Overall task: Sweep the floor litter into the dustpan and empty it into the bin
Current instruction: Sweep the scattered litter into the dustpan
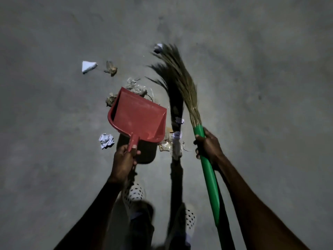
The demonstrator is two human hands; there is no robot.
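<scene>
My left hand (124, 159) grips the handle of a red dustpan (138, 116), held above the grey floor with its mouth pointing away from me. My right hand (207, 145) grips the green handle of a grass broom (180, 78) just below the bristles, which fan out up and to the left. Litter lies scattered: a white triangular scrap (88, 66), a brown crumpled piece (110, 68), a crumpled paper ball (106, 140), a white ball (158, 48) by the broom tip, clear wrappers (137, 86) at the pan's mouth and scraps (175, 141) between pan and broom.
The bare concrete floor (54, 105) spreads on all sides. My two feet in white perforated shoes (134, 193) stand below the dustpan. The broom and dustpan cast dark shadows on the floor. No bin is in view.
</scene>
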